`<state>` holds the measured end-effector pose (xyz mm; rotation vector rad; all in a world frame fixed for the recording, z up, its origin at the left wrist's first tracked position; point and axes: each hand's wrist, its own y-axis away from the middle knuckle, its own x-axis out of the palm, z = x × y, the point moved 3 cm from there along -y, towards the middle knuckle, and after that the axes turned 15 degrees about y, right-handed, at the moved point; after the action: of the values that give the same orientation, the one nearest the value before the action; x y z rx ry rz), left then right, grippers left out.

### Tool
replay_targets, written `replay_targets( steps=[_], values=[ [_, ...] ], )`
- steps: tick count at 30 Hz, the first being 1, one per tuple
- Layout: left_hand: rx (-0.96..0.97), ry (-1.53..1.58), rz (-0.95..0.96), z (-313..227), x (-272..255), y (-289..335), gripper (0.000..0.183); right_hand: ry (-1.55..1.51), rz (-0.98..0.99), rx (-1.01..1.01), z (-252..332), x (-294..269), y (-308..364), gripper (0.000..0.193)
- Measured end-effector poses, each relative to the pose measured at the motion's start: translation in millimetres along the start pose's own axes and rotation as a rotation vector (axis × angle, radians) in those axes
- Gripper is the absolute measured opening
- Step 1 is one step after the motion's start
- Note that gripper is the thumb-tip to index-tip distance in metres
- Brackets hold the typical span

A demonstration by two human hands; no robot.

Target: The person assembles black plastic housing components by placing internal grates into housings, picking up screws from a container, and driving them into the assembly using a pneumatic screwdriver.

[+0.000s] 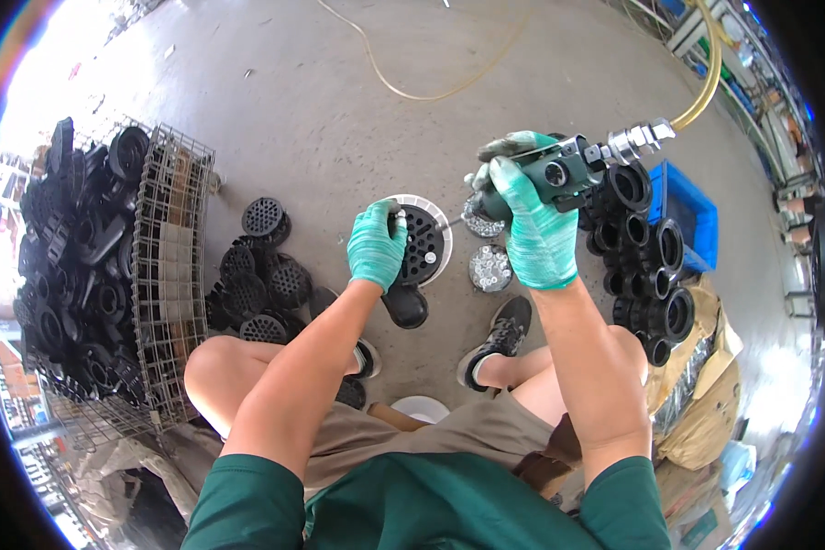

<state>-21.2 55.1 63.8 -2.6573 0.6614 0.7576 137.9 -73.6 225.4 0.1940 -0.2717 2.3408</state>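
My left hand (377, 247), in a pale green glove, has its fingers curled at the left rim of a round black perforated part (422, 246). By the fingertips is a small pale piece, too small to name. The part rests on a white round stand (446, 246), and a black rounded piece (405, 307) juts out below it. In my gloved right hand (527, 215) is a dark air-powered driver (559, 174), gripped around its body. Its thin bit (451, 221) points left toward the perforated part; whether they touch I cannot tell.
Two round containers of small metal pieces (490, 268) sit between my hands. Several perforated black parts (289, 280) lie left, beside a wire cage (172, 238) heaped with black parts. Black rings (676, 313) and a blue crate (697, 220) stand right. A yellowish hose (710, 69) trails from the driver.
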Motion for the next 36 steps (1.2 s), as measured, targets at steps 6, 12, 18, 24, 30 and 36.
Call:
replay_targets(
  steps=[6, 12, 18, 24, 30, 36],
  values=[
    [-0.078, 0.287, 0.056, 11.8, -1.9, -1.1, 0.035, 0.191, 0.098, -0.007, -32.9, 48.8, -22.9, 0.022],
    [0.024, 0.361, 0.036, 19.5, 0.1, 0.3, 0.040, 0.294, 0.156, 0.006, -59.0, 77.0, -25.3, 0.017],
    [0.093, 0.395, 0.043, 8.4, -7.2, -3.3, 0.040, 0.390, 0.207, -0.007, -62.2, 81.0, -24.4, 0.017],
    [0.093, 0.421, 0.034, 12.6, -2.7, -5.9, 0.039, 0.434, 0.345, -0.083, -77.6, 87.9, -23.4, 0.027],
    [0.095, 0.439, 0.030, 9.8, -8.4, -4.9, 0.040, 0.508, 0.363, -0.103, -71.5, 93.1, -27.4, 0.025],
    [0.095, 0.397, 0.027, 21.9, 3.8, -2.4, 0.043, 0.520, 0.373, -0.103, -71.5, 93.6, -29.8, 0.023]
  ],
)
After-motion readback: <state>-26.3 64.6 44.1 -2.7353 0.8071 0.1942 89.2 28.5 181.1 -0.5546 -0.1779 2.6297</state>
